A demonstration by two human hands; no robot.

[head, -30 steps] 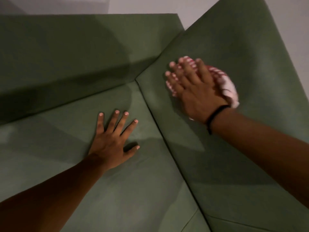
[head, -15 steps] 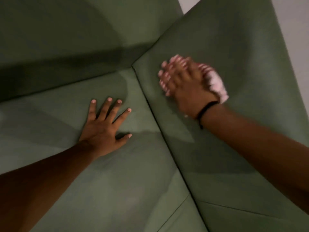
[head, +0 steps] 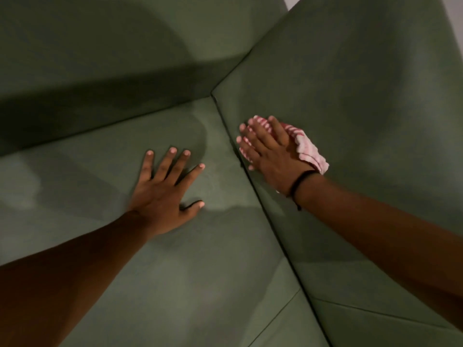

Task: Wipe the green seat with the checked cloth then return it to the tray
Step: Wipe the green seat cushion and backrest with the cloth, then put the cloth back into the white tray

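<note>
The green seat (head: 175,284) fills the view, with a cushion at the centre, a backrest on the left and a padded side panel (head: 363,96) on the right. My right hand (head: 270,156) presses the red-and-white checked cloth (head: 307,151) flat against that side panel, close to the seam with the cushion. The cloth is bunched under my palm and sticks out past my fingers and wrist. My left hand (head: 162,194) lies flat on the cushion with fingers spread, holding nothing. No tray is in view.
A pale wall (head: 290,1) shows in a small gap at the top between backrest and side panel. A seam (head: 275,319) crosses the cushion near the bottom.
My right hand has slid the cloth down and left along the side panel toward the cushion seam. My left hand has stayed planted on the cushion while the camera view shifted.
</note>
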